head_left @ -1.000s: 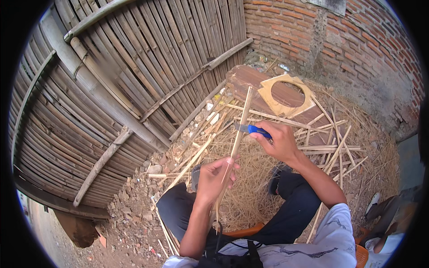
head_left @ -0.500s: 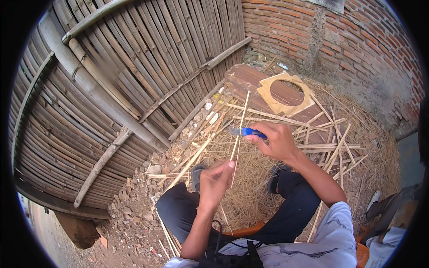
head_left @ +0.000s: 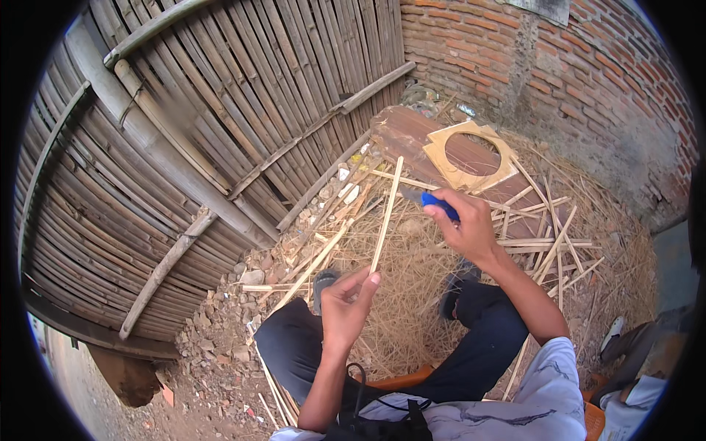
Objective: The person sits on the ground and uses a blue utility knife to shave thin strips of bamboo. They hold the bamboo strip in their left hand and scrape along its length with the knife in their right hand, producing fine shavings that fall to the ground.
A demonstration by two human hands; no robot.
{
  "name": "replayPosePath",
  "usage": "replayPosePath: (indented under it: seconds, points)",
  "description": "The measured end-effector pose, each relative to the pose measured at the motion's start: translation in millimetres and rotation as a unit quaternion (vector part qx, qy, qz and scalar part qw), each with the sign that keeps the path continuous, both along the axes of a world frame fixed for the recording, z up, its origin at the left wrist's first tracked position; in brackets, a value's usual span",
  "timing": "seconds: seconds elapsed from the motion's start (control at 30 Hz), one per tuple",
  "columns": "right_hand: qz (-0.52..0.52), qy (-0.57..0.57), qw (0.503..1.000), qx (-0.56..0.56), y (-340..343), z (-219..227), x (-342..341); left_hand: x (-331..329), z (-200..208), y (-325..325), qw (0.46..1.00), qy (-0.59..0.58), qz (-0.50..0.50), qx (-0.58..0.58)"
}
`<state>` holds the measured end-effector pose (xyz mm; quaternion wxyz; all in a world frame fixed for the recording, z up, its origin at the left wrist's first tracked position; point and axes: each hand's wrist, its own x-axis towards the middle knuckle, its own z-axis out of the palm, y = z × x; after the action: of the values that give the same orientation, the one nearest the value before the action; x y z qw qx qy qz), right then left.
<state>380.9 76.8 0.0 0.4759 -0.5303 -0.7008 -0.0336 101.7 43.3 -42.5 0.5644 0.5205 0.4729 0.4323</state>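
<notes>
Between the thumb and fingers of my left hand (head_left: 348,307) is the lower end of a pale bamboo strip (head_left: 388,213), which slants up and away from me. My right hand (head_left: 468,226) is closed round the blue handle of a utility knife (head_left: 440,206). Its grey blade points left toward the strip, a small gap apart from it. Beneath both hands, fine straw-like shavings (head_left: 401,316) cover the ground between my feet.
Many split bamboo strips (head_left: 548,242) lie to the right. Farther off, a brown board (head_left: 401,132) carries a tan sheet with a round hole (head_left: 448,173). A bamboo wall (head_left: 220,95) rises left, a brick wall (head_left: 471,44) behind. Another person's leg (head_left: 629,349) shows at right.
The knife in my right hand has drawn away from the strip, slightly to the right. My left hand and the strip have shifted a little left. A thin sliver beside the strip no longer shows.
</notes>
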Motion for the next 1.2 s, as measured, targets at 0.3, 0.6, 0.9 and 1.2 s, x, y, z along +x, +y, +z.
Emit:
replayPosePath:
  seconds: [0.3,0.6,0.9,1.2]
  points:
    - [0.108,-0.064,0.992,0.032,-15.9,-4.0,-36.0,8.4,14.7,-7.3,0.999,-0.017,0.022,0.032]
    - [0.107,-0.107,0.988,0.024,-25.7,3.5,-46.1,11.7,18.2,-6.9,0.989,0.006,0.052,0.137]
    - [-0.007,-0.042,0.994,0.102,-0.7,11.0,-10.7,4.9,11.3,-17.1,0.988,0.035,0.044,0.147]
    - [-0.048,0.039,0.998,0.004,-6.7,25.7,16.4,-12.8,15.0,-20.4,0.981,0.103,0.059,0.156]
